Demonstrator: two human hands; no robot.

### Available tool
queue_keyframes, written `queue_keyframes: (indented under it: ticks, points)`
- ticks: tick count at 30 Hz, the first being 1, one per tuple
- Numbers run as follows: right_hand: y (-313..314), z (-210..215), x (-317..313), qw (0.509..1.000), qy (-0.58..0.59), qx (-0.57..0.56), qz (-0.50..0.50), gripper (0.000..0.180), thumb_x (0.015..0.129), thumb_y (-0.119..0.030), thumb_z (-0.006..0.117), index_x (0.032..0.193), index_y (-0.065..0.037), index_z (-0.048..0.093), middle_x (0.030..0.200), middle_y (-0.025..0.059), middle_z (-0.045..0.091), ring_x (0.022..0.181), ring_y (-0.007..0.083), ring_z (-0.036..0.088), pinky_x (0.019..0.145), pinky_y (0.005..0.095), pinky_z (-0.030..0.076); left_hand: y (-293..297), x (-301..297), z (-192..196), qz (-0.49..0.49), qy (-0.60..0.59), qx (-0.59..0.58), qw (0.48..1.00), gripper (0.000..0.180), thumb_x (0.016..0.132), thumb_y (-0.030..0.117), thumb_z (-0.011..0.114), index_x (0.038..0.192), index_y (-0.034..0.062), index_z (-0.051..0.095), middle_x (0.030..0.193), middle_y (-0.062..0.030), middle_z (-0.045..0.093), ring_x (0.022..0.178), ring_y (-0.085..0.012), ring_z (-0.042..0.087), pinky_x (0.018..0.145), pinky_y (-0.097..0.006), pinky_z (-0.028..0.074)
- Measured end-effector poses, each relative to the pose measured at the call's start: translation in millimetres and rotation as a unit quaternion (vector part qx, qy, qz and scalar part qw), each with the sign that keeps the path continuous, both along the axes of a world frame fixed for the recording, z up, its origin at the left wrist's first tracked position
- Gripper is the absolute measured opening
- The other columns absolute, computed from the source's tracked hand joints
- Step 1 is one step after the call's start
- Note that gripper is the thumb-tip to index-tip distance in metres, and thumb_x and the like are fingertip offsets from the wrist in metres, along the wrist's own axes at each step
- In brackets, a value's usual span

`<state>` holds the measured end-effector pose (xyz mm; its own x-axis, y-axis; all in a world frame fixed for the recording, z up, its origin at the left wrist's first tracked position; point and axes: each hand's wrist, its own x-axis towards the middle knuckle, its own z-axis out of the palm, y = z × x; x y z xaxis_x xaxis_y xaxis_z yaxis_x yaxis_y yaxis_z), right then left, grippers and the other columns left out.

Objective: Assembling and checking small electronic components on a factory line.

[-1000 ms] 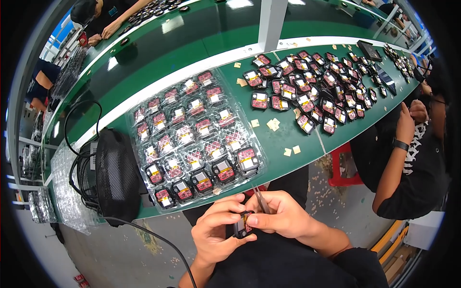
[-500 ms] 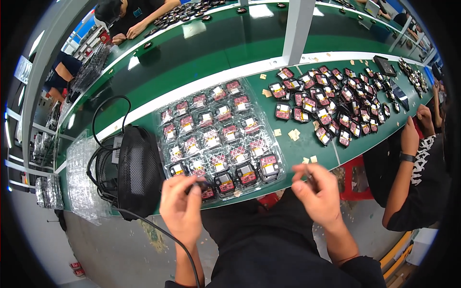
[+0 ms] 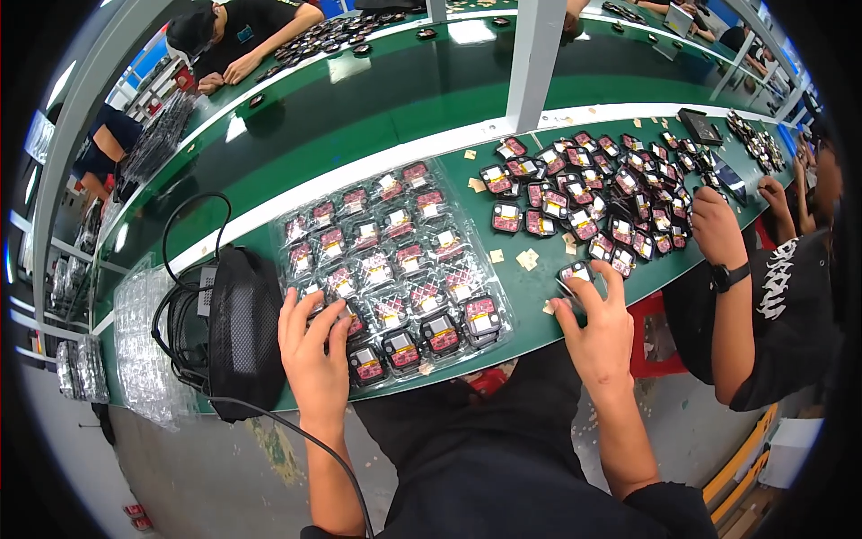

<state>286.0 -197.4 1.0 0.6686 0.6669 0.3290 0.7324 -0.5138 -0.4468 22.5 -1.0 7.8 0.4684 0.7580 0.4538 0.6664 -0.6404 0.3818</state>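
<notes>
A clear plastic tray (image 3: 503,310) lies on the green bench, its pockets filled with several small black parts with red and white faces. My left hand (image 3: 314,346) rests flat on the tray's near left corner, fingers spread over the parts there. My right hand (image 3: 597,314) reaches to the right of the tray, its fingertips closing on one loose black part (image 3: 575,272) at the near edge of a heap of the same parts (image 3: 602,198). Small tan paper scraps (image 3: 523,259) lie between tray and heap.
A black mesh desk fan (image 3: 242,332) with a coiled cable stands left of the tray. Stacked clear trays (image 3: 139,346) lie further left. A co-worker's arm with a black wristwatch (image 3: 729,274) reaches in at the right. Other people work at the far bench.
My hands were together near my lap holding a small part with a tool. They have since parted and gone up to the bench, left onto the tray, right to the loose heap.
</notes>
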Motion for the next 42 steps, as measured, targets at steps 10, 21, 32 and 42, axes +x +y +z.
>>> queue_keyframes:
  ticks: [10,21,32,42]
  points:
    - [-4,2,-3,0.988,0.059,0.108,0.091,0.035,0.077,-0.007,0.086,0.105,-0.005,0.066,0.123,0.0176,0.068,0.093,0.037,0.073,0.077,0.0425,0.059,-5,4,10,-0.004,-0.012,-0.033,0.999,0.023,0.084,-0.005,0.076,0.105,0.0032,0.076,0.128,-0.0133,0.065,0.137,-0.0379,0.053,0.096,-0.045,0.056]
    - [-1,26,-43,0.799,0.299,0.238,0.464,0.06,0.07,-0.007,0.094,0.117,-0.006,0.057,0.121,0.0235,0.072,0.085,0.0306,0.078,0.065,0.0327,0.062,-96,29,5,-0.322,-0.447,-0.622,0.556,0.054,0.097,0.023,0.075,0.137,-0.0053,0.052,0.138,-0.0198,0.058,0.129,-0.0294,0.059,0.107,-0.042,0.05]
    - [-11,23,-48,0.905,0.181,0.151,0.353,0.041,0.082,-0.013,0.085,0.118,-0.005,0.066,0.113,0.0118,0.064,0.074,0.0192,0.069,0.054,0.0303,0.056,-110,28,-6,-0.229,-0.538,-0.659,0.473,0.061,0.083,0.011,0.087,0.133,-0.0018,0.055,0.133,-0.0192,0.059,0.127,-0.0343,0.061,0.109,-0.045,0.049]
    - [-10,14,-53,0.93,-0.048,0.156,0.329,0.034,0.073,-0.005,0.075,0.107,-0.005,0.078,0.095,0.0033,0.07,0.064,0.0133,0.063,0.054,0.0257,0.051,-112,27,-10,-0.195,-0.543,-0.652,0.492,0.059,0.08,0.004,0.088,0.13,0.0008,0.058,0.138,-0.0182,0.054,0.128,-0.0322,0.059,0.113,-0.044,0.045]
